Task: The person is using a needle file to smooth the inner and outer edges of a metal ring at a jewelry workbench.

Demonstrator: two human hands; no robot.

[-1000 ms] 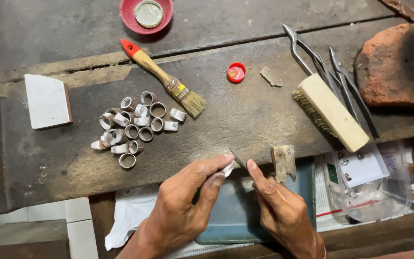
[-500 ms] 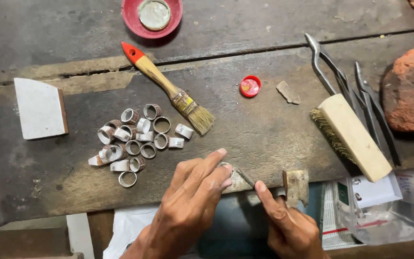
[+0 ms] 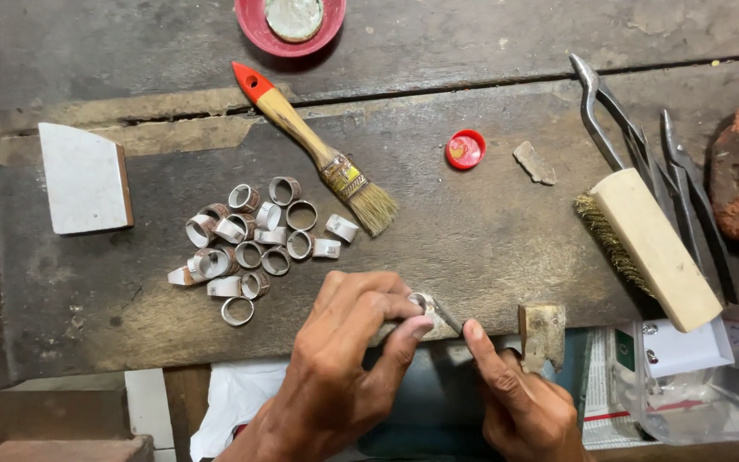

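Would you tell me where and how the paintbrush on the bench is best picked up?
Grip the paintbrush by its bare wooden handle, between the red tip and the metal ferrule, coming from above. It lies flat and diagonal, bristles pointing lower right, with open bench on both sides of the handle.

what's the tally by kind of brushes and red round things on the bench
paintbrush: 1
wire brush: 1
red cap: 1
red bowl: 1
total: 4

bare bench centre; rings (image 3: pixel 250 248) left, brush (image 3: pixel 652 244) right
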